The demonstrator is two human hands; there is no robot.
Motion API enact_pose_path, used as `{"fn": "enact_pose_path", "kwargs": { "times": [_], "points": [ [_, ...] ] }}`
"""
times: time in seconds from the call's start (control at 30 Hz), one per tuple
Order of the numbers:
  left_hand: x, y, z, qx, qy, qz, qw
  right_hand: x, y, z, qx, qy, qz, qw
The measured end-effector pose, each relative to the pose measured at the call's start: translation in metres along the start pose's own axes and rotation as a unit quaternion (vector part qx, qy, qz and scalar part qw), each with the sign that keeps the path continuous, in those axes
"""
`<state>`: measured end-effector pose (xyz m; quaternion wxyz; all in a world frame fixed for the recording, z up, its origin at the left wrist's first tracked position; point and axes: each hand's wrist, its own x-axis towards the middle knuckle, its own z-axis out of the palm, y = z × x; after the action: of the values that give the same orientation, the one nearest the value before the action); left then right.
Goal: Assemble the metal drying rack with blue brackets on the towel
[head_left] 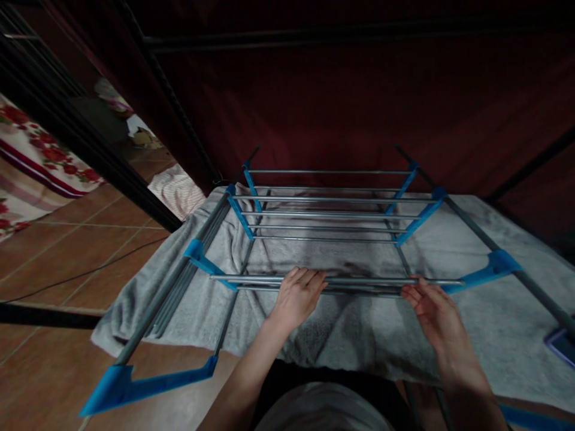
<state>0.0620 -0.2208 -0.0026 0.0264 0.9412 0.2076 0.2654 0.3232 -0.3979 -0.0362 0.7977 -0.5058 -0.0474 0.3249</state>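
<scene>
A rack frame of grey metal tubes and blue plastic brackets [503, 263] stands over a grey blanket. Across its near side runs a metal rod [368, 280], level with the near blue brackets; its left tip lies over the left bracket [211, 269]. My left hand [299, 296] is closed over this rod left of its middle, fingers curled on top. Toward the right end, my right hand [433, 308] pinches the same rod between thumb and fingers. More rods lie just below it, partly hidden by my hands. Farther back, several thin rods [327, 199] span between blue side pieces.
Several loose grey tubes [175, 299] lie on the grey blanket [494, 335] at the left. A phone [561, 346] rests at the right edge. Dark red fabric [341, 108] on a black frame hangs behind. A cable [85, 272] crosses the tiled floor.
</scene>
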Motion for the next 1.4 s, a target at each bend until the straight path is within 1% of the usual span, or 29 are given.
{"fn": "enact_pose_path", "kwargs": {
  "times": [0.27, 0.43, 0.5, 0.6, 0.73, 0.87, 0.97, 1.03, 1.13, 1.23, 1.3, 1.4],
  "points": [
    [0.003, 0.002, -0.004, 0.005, 0.008, 0.008, 1.0, 0.002, 0.001, -0.001, 0.015, -0.016, 0.03, 0.999],
    [0.003, 0.002, -0.004, 0.009, 0.025, 0.014, 1.0, -0.002, 0.006, 0.009, 0.019, -0.054, 0.046, 0.997],
    [0.003, 0.001, -0.004, 0.007, 0.024, 0.012, 1.0, -0.004, 0.009, 0.014, 0.022, -0.066, 0.047, 0.996],
    [0.003, 0.002, -0.004, -0.003, 0.02, 0.004, 1.0, -0.007, 0.011, 0.02, 0.029, -0.067, 0.038, 0.997],
    [0.002, 0.006, -0.005, -0.021, 0.041, -0.004, 0.999, -0.008, 0.01, 0.021, 0.021, -0.057, 0.026, 0.998],
    [-0.009, 0.003, -0.007, -0.007, 0.072, -0.043, 0.996, -0.009, 0.009, 0.022, 0.017, -0.052, 0.02, 0.998],
    [-0.025, -0.009, -0.009, 0.022, 0.104, -0.094, 0.99, -0.01, 0.008, 0.024, 0.021, -0.045, 0.026, 0.998],
    [-0.038, -0.021, -0.011, 0.042, 0.132, -0.137, 0.981, -0.01, 0.008, 0.024, 0.027, -0.041, 0.03, 0.998],
    [-0.056, -0.042, -0.015, 0.059, 0.19, -0.217, 0.956, -0.01, 0.008, 0.024, 0.032, -0.042, 0.032, 0.998],
    [-0.074, -0.058, -0.022, 0.05, 0.253, -0.292, 0.921, -0.009, 0.009, 0.022, 0.024, -0.05, 0.032, 0.998],
    [-0.084, -0.067, -0.027, 0.025, 0.295, -0.33, 0.896, -0.009, 0.01, 0.021, 0.019, -0.054, 0.027, 0.998],
    [-0.095, -0.078, -0.033, -0.023, 0.364, -0.384, 0.848, -0.008, 0.011, 0.02, 0.011, -0.052, 0.02, 0.998]
  ]
}}
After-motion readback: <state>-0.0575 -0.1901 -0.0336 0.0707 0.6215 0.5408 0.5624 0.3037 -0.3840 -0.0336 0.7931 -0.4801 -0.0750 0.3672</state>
